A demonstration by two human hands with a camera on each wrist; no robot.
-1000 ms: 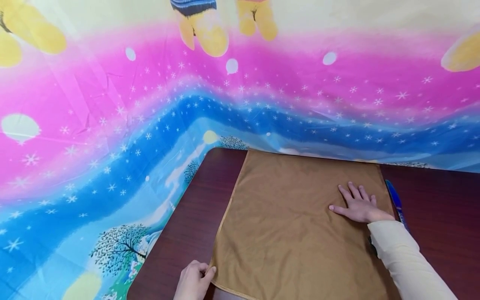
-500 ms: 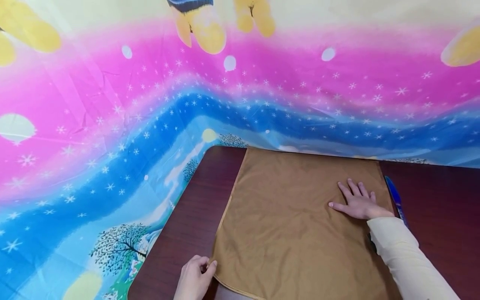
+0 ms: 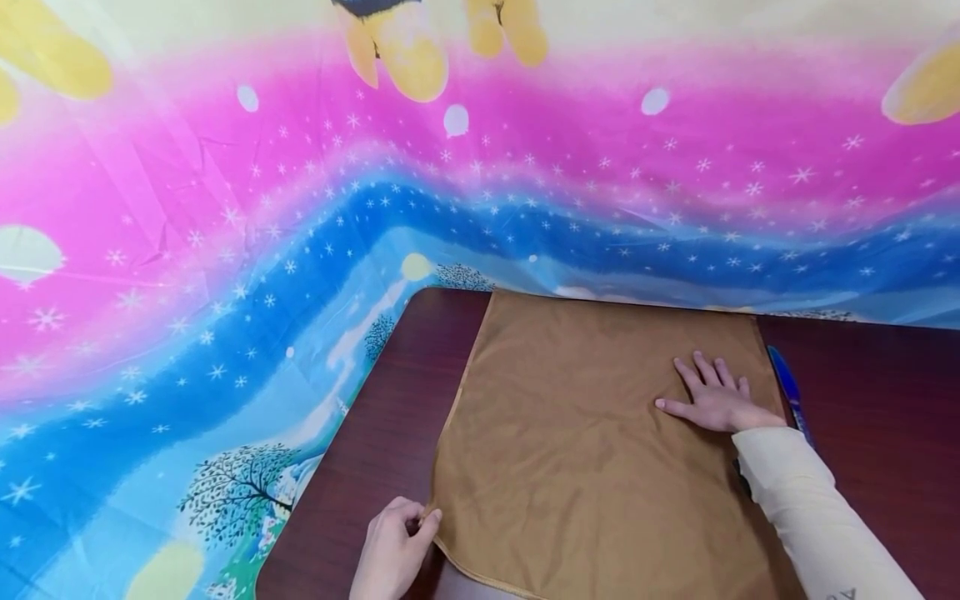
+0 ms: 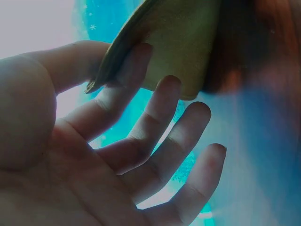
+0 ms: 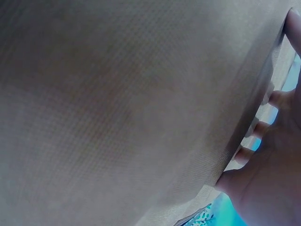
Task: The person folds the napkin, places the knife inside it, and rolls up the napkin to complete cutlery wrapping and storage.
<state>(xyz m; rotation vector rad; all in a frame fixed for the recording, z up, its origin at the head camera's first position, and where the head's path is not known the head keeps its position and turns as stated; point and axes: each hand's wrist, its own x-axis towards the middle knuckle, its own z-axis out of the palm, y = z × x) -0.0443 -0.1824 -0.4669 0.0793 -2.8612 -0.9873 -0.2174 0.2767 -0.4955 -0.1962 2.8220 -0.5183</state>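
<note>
A brown cloth (image 3: 570, 467) with a stitched hem lies spread over the dark wooden table, with soft wrinkles across its middle. At its near left corner my left hand (image 3: 393, 542) pinches the edge between thumb and index finger. In the left wrist view that corner of the cloth (image 4: 181, 52) hangs from the pinch, and the other fingers are loosely bent. My right hand (image 3: 716, 404) rests on the cloth's right part, fingers spread and straight. The right wrist view shows the cloth (image 5: 131, 117) close up beside the right hand (image 5: 277, 155).
A blue knife (image 3: 786, 379) lies on the table (image 3: 885, 417) just right of the cloth, partly hidden by the right sleeve (image 3: 810, 508). Behind and left of the table hangs a pink and blue printed curtain (image 3: 300, 208).
The left hand has shifted slightly right and up, lifting and drawing the near left corner of the cloth inward. The right hand stays in place on the cloth; the head view tilts slightly down.
</note>
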